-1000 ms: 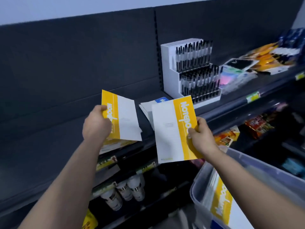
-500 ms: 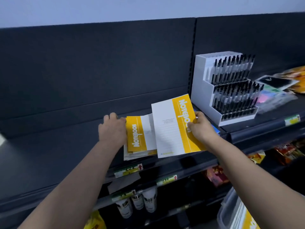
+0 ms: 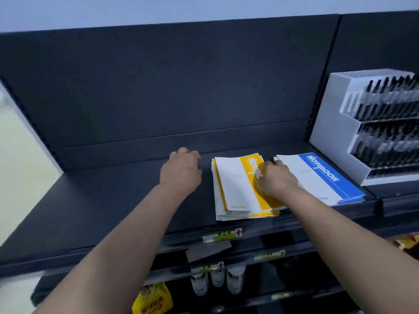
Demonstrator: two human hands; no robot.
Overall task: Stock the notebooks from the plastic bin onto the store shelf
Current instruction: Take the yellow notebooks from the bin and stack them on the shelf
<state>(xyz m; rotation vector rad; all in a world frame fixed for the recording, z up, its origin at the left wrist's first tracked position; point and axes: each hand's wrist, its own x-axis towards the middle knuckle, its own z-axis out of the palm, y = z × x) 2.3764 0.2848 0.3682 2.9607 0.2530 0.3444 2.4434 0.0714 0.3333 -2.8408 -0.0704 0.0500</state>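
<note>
Left hand (image 3: 181, 171): at 9 o'clock of the yellow notebook stack (image 3: 244, 215), just beside it, knuckles on the store shelf (image 3: 102, 200). Fingers loosely curled, holding nothing. One second ago it gripped a yellow notebook in the air. That notebook has since been released onto the stack.

Right hand (image 3: 277, 179): lying on the yellow band of the top yellow notebook (image 3: 229, 182), at the stack's 3 o'clock edge. Half a second ago it pinched this notebook tilted above the shelf. The notebook now lies flat on the stack. The fingers are bent over the cover, but motion blur hides whether the thumb still pinches the edge (cannot tell).

Task item location: both hand-carried notebooks are on the shelf, in one slightly fanned pile near the front lip.

Blue notebook stack (image 3: 324, 175): at 3 o'clock of the yellow stack, close beside it. The right wrist passes over its near corner.

Pen display rack (image 3: 335, 123): at 2 o'clock of the blue stack, apart from both hands.

Plastic bin: not in view now.

Task meaning: this placement appears complete. By judgement, the next step is to free the right hand, square the pile and return to the bin.

Risk: dragging the hand away could skew the top cover.
</note>
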